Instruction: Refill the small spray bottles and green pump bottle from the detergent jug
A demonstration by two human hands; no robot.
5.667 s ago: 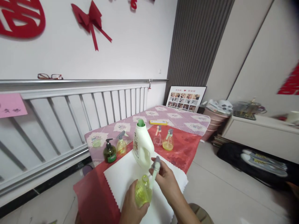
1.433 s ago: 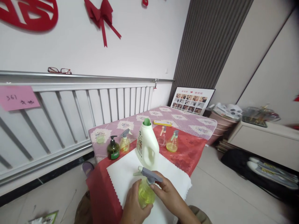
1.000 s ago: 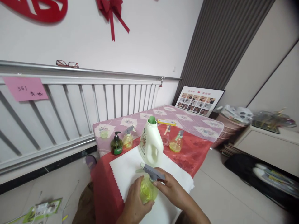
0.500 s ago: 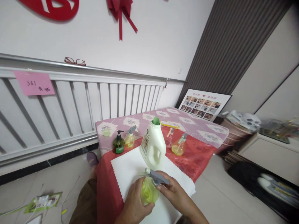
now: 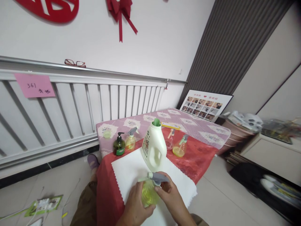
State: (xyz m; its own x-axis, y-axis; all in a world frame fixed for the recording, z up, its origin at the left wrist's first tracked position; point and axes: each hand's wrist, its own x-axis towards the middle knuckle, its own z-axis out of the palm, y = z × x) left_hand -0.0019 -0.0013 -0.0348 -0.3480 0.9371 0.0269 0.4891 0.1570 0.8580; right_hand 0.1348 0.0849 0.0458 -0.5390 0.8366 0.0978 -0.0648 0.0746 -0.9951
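Clasping the see-through, yellow-green spray bottle [image 5: 149, 194] toward the cut-off near edge of the white mat [image 5: 125, 168], the left hand [image 5: 137, 203] wraps its body; the right hand [image 5: 171, 194] grips the grey trigger head [image 5: 160, 178]. Hands hide its base; mat contact is unclear.

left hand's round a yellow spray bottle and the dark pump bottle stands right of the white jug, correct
Not quite: the head view shows the dark pump bottle standing left of the white jug, not right. The left hand is indeed round a yellow spray bottle.
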